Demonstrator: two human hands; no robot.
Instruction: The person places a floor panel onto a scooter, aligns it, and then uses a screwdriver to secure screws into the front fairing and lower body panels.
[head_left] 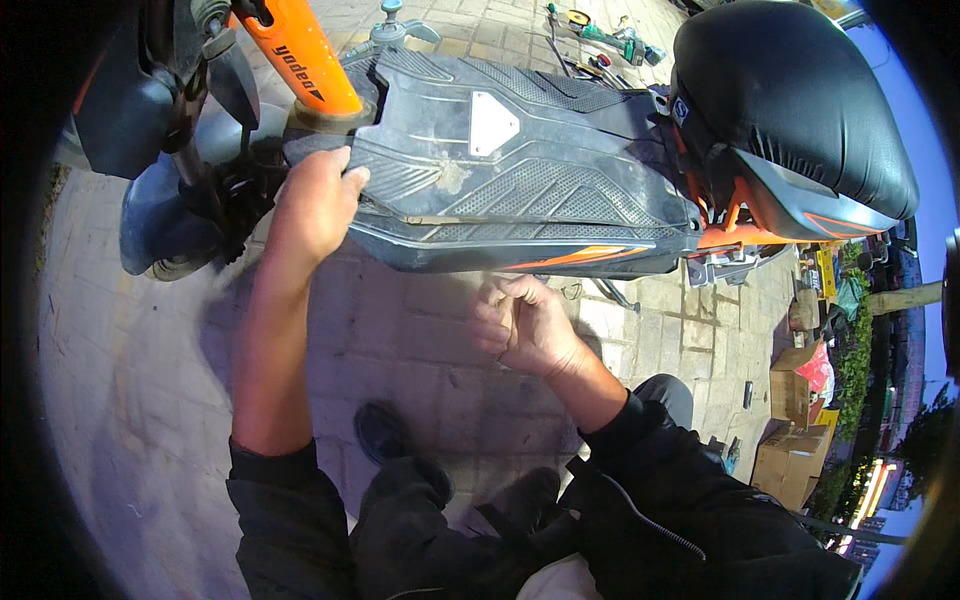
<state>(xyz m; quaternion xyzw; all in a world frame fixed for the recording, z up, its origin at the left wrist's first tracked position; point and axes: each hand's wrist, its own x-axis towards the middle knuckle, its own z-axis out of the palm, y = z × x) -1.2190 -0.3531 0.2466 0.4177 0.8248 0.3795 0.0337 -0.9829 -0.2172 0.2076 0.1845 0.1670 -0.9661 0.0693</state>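
Note:
An electric scooter with an orange steering column (297, 55) stands crosswise before me. Its dark footboard mat (410, 110) has a ribbed pattern and a pale plate (492, 124) in the middle. At the mat's front near corner, beside the column's base, my left hand (318, 205) is closed on the edge. My right hand (530, 325) hangs just below the black side panel (520, 255), palm turned up and fingers curled in. Whatever it may hold is hidden by the fingers.
A black padded seat (790, 100) rises at the right, the front wheel and fender (170, 220) at the left. Beyond the scooter, tools including a green power tool (625, 45) lie on the paving (420, 330). Cardboard boxes (790, 460) stand at the right.

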